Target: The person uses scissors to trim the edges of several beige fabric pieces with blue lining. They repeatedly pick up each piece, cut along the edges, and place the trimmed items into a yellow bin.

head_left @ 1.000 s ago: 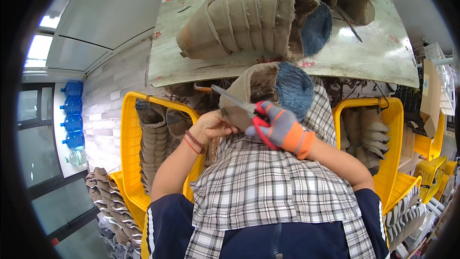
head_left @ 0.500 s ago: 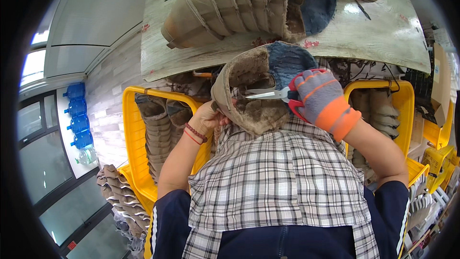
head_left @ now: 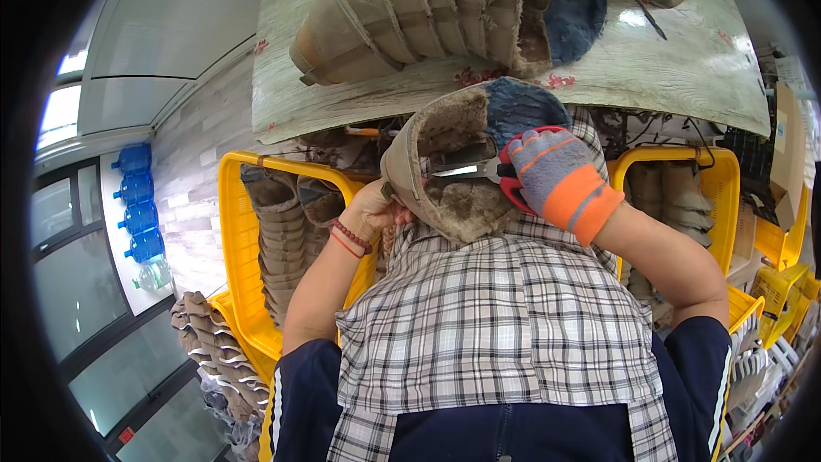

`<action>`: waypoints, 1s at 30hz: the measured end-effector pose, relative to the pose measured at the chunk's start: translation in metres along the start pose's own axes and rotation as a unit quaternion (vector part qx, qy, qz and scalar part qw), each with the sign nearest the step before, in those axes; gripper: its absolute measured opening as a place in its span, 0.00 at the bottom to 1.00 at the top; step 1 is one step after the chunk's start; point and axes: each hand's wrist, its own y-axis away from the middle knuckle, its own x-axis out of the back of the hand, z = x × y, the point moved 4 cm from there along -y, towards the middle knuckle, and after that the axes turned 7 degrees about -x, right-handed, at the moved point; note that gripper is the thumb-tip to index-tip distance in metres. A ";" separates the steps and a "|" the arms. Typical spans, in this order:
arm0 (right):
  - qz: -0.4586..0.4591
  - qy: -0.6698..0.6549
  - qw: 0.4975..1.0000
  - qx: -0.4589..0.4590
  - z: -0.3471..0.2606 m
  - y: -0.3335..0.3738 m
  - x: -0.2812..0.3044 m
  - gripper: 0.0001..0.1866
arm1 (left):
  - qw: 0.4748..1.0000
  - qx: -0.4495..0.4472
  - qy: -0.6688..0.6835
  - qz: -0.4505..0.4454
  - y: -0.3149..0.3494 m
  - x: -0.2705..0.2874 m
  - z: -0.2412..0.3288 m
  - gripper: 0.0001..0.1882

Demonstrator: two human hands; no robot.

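Note:
In front of my chest is a tan boot upper with brown fleece inside and a blue fleece part at its far right. My bare left hand, with beaded and red cord bracelets at the wrist, pinches its left edge; some fingertips are hidden behind the material. My right hand, in a grey and orange glove, is wrapped around the red handles of scissors. Their blades point left into the upper's opening, over the fleece. Whether they touch the lining I cannot tell.
A nested row of similar uppers lies on the table ahead, near a thin dark tool. Yellow baskets holding more uppers stand left and right. Blue water bottles line the far left.
The scissors and my right hand have moved slightly left, and the blades look closer together. My left hand keeps its grip on the upper.

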 end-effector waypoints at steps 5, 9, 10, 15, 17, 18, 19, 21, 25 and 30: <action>-0.052 -0.041 0.997 -0.049 0.004 0.003 0.003 0.14 | 0.998 0.006 -0.028 0.048 0.000 -0.002 0.002 0.25; 0.078 -0.105 0.991 -0.027 0.029 0.012 0.015 0.17 | 0.987 -0.059 -0.128 0.078 -0.003 0.000 0.008 0.23; 0.089 -0.084 0.992 -0.036 0.033 0.013 0.020 0.17 | 0.964 -0.134 -0.196 0.120 -0.008 -0.004 0.009 0.23; 0.159 -0.054 0.985 -0.024 0.049 0.013 0.030 0.19 | 0.927 -0.315 -0.191 0.067 -0.020 -0.052 0.024 0.24; 0.185 -0.042 0.982 -0.010 0.049 0.010 0.028 0.18 | 0.930 -0.331 -0.134 0.092 -0.028 -0.040 0.017 0.22; 0.187 -0.038 0.982 -0.003 0.048 0.008 0.027 0.18 | 0.929 -0.339 -0.105 0.104 -0.030 -0.036 0.014 0.21; 0.188 -0.035 0.981 0.004 0.046 0.004 0.025 0.17 | 0.936 -0.335 -0.062 0.085 -0.030 -0.037 0.011 0.19; 0.164 0.033 0.986 -0.009 0.042 -0.001 0.021 0.17 | 0.947 -0.315 0.011 0.062 -0.031 -0.039 0.005 0.15; 0.164 0.051 0.985 0.019 0.039 -0.008 0.017 0.17 | 0.947 -0.300 -0.007 0.111 -0.028 -0.086 0.013 0.08; 0.141 0.070 0.987 0.007 0.036 -0.012 0.016 0.16 | 0.945 -0.304 0.015 0.119 -0.028 -0.075 0.009 0.11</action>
